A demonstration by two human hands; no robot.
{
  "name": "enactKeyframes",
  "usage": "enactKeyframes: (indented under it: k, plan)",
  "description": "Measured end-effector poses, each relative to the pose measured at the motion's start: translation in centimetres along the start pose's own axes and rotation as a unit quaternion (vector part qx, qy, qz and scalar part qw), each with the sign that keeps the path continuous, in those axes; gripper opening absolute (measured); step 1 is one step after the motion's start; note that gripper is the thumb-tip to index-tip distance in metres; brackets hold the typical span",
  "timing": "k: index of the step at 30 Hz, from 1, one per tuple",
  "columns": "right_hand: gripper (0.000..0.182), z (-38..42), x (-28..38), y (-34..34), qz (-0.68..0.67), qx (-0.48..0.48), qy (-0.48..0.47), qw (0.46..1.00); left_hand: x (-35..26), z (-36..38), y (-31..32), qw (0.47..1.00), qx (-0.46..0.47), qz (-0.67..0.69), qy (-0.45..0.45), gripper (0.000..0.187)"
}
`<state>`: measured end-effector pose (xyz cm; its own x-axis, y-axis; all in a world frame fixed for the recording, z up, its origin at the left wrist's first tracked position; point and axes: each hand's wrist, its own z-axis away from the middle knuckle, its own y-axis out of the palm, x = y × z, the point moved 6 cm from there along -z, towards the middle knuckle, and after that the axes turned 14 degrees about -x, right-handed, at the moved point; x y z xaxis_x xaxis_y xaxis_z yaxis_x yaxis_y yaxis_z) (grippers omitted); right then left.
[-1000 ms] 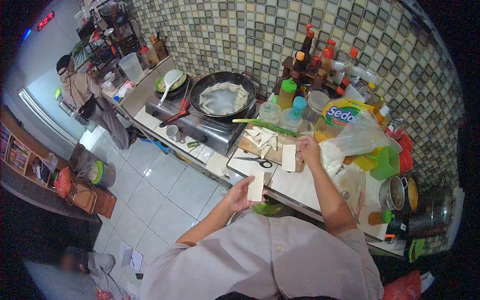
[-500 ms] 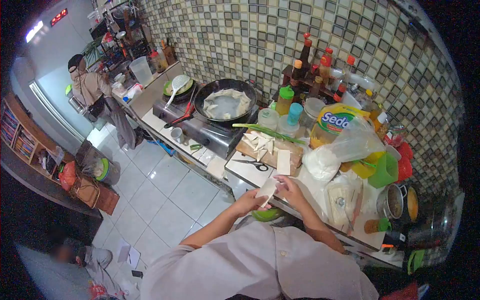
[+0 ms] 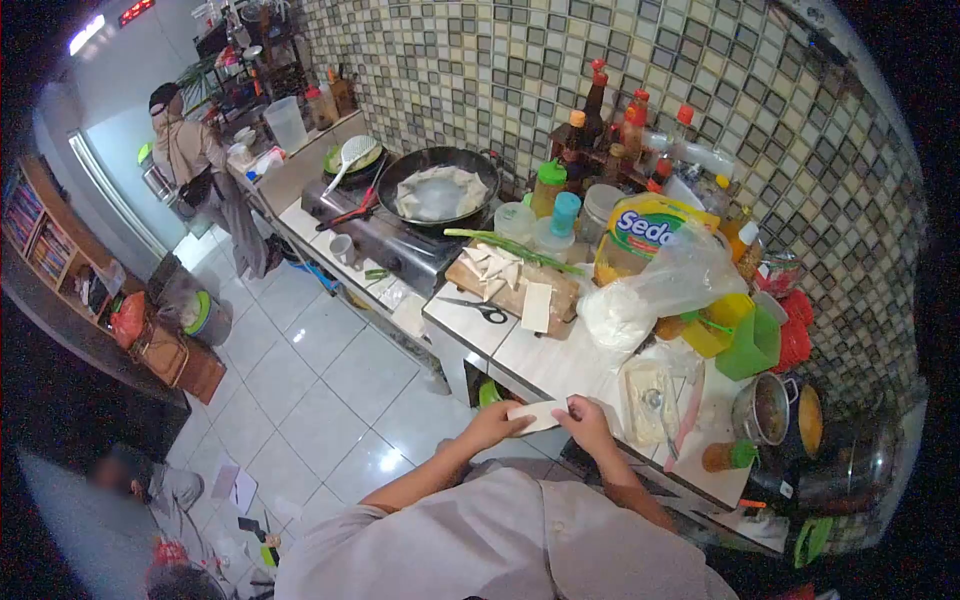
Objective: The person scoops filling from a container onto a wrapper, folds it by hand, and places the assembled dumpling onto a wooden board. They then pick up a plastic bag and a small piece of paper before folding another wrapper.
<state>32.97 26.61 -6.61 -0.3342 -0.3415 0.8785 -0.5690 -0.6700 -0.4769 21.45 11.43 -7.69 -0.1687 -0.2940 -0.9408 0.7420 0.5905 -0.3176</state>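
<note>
My left hand (image 3: 490, 425) and my right hand (image 3: 588, 425) pinch opposite ends of a pale, flat, rectangular dough wrapper (image 3: 541, 414), held low in front of the counter's edge. Beyond it, a wooden cutting board (image 3: 563, 290) carries several folded white triangles (image 3: 493, 264) and another rectangular wrapper (image 3: 536, 307). Black-handled scissors (image 3: 488, 312) lie beside the board. Closer to my right hand is an open container of pale filling (image 3: 642, 402) with a spoon in it.
A black wok (image 3: 388, 188) with pale folded pieces in liquid stands on the stove (image 3: 415, 255). A plastic bag of white powder (image 3: 612, 315), an oil pouch (image 3: 645, 238) and bottles (image 3: 593, 105) crowd the back. One person (image 3: 195, 150) stands far left; another (image 3: 175, 490) is on the floor.
The wrapper has turned from upright and slanted to nearly level, now stretched between both hands. My right hand has moved down the sheet's end. The view has shifted slightly.
</note>
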Motion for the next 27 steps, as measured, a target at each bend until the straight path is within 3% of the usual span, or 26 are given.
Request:
enactKeyframes:
  k: [1,3,4,5,7,9,12,14,18,19,21,27]
  plan:
    - [0.017,0.5,-0.9,0.4,0.000,0.007,0.001,1.000,0.6,0.5,0.1,1.000,-0.004,0.001,-0.006,0.031]
    - [0.018,1.8,-1.7,2.0,-0.024,0.083,0.018,0.996,1.6,1.3,-0.3,0.977,-0.072,0.186,-0.072,0.029]
    - [0.018,2.6,-0.5,2.1,-0.018,0.139,0.017,0.990,1.6,1.5,-0.5,0.973,-0.070,0.204,-0.083,0.030]
    - [0.018,2.5,-1.2,2.5,-0.019,0.141,0.019,0.990,1.4,1.6,-0.3,0.973,-0.071,0.204,-0.085,0.030]
    - [0.017,2.9,-2.8,3.5,-0.176,0.171,0.061,0.967,-0.1,2.3,0.4,0.948,-0.076,0.286,-0.119,0.033]
    - [0.016,2.8,-2.7,2.1,-0.172,0.171,0.078,0.967,-2.2,2.5,2.2,0.934,-0.036,0.329,-0.137,0.029]
    - [0.017,3.3,-0.1,-1.1,-0.239,0.122,0.089,0.959,-2.1,1.5,5.5,0.974,0.003,0.220,-0.060,0.027]
    - [0.020,3.2,-0.5,-2.7,-0.203,0.092,0.083,0.971,-3.7,0.9,5.8,0.989,-0.065,0.128,0.031,0.028]
    - [0.021,3.7,-3.8,-6.1,-0.235,0.013,0.121,0.964,-3.1,-1.0,5.6,0.984,-0.127,0.111,0.059,0.032]
    - [0.021,4.3,-3.4,-6.8,-0.238,0.005,0.129,0.963,-3.4,-1.1,5.4,0.987,-0.105,0.119,0.006,0.035]
    - [0.018,4.8,-1.6,-9.8,-0.063,-0.071,-0.008,0.995,-3.2,-1.7,4.9,0.985,-0.115,0.125,-0.005,0.034]
    - [0.009,7.0,-2.0,-15.9,-0.058,-0.230,-0.009,0.971,-2.3,-2.7,7.0,0.967,-0.038,0.227,-0.112,0.029]
